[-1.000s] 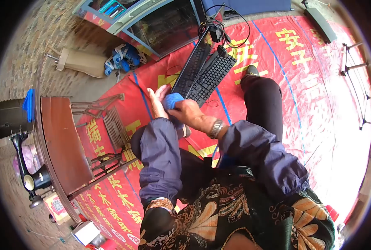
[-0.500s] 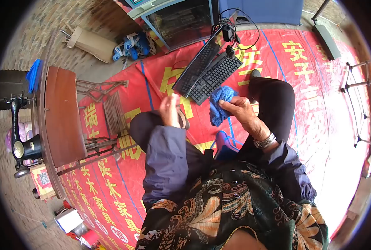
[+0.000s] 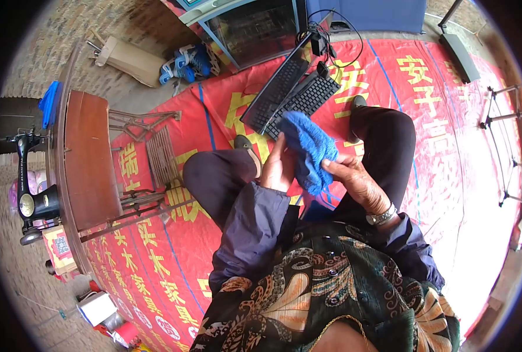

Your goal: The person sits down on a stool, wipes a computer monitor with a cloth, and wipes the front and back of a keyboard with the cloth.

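Observation:
A crumpled blue cloth [image 3: 309,154] hangs between my hands, above my lap. My right hand [image 3: 360,183], with a metal watch on its wrist, pinches the cloth's right side between thumb and fingers. At the cloth's left edge is my left hand [image 3: 278,168], palm turned up and partly behind the cloth; its fingertips are hard to make out, so its hold is unclear. Just beyond the cloth, a black keyboard [image 3: 309,98] lies beside a flat dark screen [image 3: 275,85] on the red sheet.
Black cables [image 3: 325,44] lie coiled at the screen's far end. A glass-fronted cabinet [image 3: 252,32] stands ahead. On the left are a sewing machine [image 3: 35,202] and its brown table [image 3: 88,158]. Blue skates [image 3: 184,64] rest by the wall. Red printed sheeting [image 3: 214,132] covers the floor.
The cloth went from a ball between both hands to my right hand, and now hangs more spread out. My left hand moved away from it, then came back to its left edge.

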Demonstrator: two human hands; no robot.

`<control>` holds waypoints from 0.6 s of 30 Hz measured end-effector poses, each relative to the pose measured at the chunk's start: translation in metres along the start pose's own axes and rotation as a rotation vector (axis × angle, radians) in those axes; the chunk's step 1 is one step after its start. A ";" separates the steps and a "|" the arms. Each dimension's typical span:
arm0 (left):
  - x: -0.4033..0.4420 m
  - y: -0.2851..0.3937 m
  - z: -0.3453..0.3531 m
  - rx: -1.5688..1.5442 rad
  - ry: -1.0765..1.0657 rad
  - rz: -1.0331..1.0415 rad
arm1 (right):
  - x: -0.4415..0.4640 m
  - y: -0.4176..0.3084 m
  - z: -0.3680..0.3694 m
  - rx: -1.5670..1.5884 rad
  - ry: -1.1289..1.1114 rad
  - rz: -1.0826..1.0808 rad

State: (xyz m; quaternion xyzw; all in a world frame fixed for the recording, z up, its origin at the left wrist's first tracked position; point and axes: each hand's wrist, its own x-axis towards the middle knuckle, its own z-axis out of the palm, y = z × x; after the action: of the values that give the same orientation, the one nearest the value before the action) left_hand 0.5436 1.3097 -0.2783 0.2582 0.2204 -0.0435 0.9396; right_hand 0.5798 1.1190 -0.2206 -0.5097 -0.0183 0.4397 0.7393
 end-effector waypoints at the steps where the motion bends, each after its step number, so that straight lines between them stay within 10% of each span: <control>1: 0.000 0.000 0.001 -0.004 0.000 0.018 | 0.000 0.005 -0.007 0.044 0.020 -0.004; 18: -0.014 0.004 0.021 0.203 -0.049 0.119 | -0.018 0.016 -0.025 0.155 0.058 0.018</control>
State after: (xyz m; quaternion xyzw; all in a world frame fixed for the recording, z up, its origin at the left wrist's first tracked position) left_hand 0.5396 1.3017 -0.2542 0.3635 0.1763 -0.0158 0.9146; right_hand 0.5702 1.0900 -0.2376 -0.4635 0.0418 0.4316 0.7728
